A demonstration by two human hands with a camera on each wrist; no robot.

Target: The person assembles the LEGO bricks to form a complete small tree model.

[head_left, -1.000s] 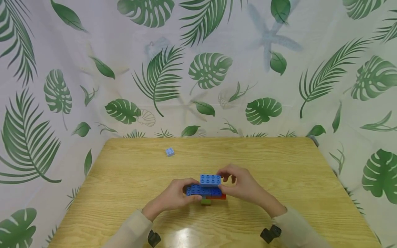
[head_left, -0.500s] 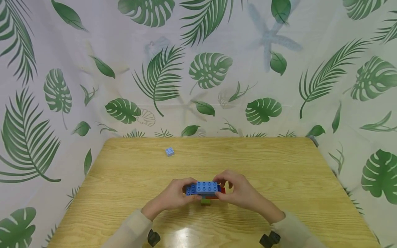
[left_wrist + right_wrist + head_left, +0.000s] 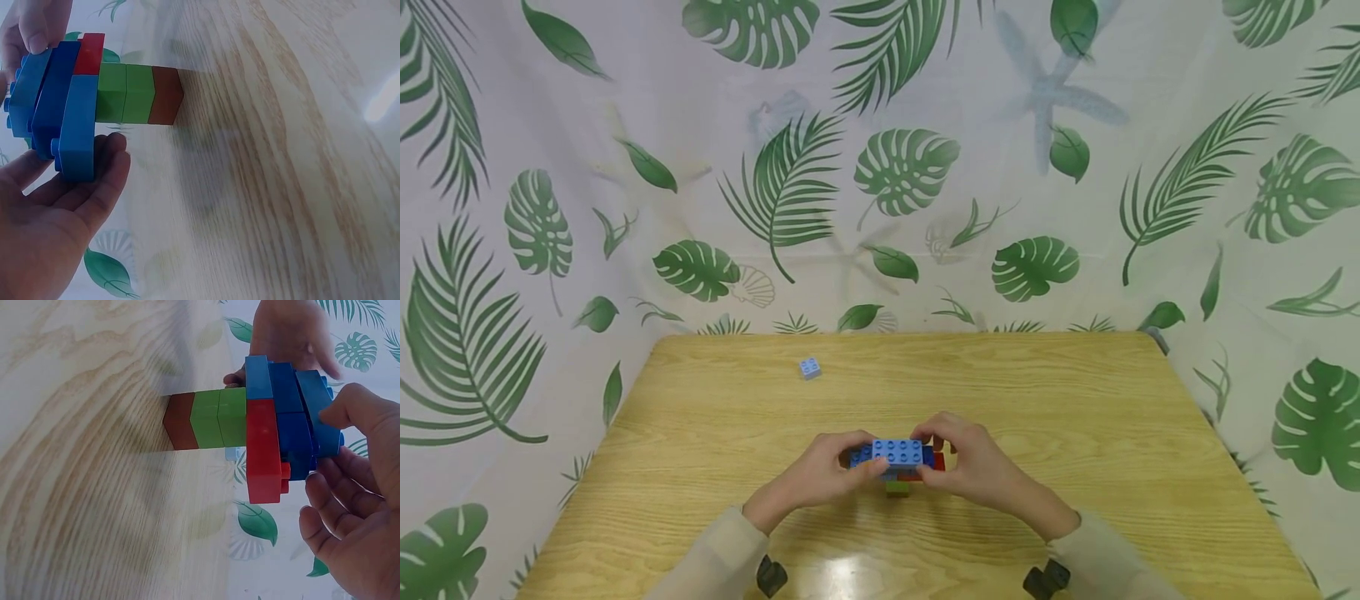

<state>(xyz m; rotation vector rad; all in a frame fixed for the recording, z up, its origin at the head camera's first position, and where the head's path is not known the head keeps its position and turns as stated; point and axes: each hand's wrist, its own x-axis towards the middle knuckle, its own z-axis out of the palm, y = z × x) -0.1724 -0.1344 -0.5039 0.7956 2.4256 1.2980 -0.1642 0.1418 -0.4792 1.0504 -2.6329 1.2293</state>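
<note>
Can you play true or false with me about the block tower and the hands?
1. Both hands, left hand and right hand, hold the block tower. True.
2. The tower's bottom block is yellow. False: the brown block touches the table.
3. Two green blocks sit on the brown one. True.
4. The small light blue block is on top of the tower. False: it lies alone, far back on the table.

A desk [image 3: 1075, 417] of pale wood grain, smooth and varnished, with a glossy glare patch at the lower centre of the frame. On it, a stack of smooth, slightly shiny plastic bricks [image 3: 897, 460]. Behind, a thin matt cloth backdrop [image 3: 880, 167] printed with leaves.
</note>
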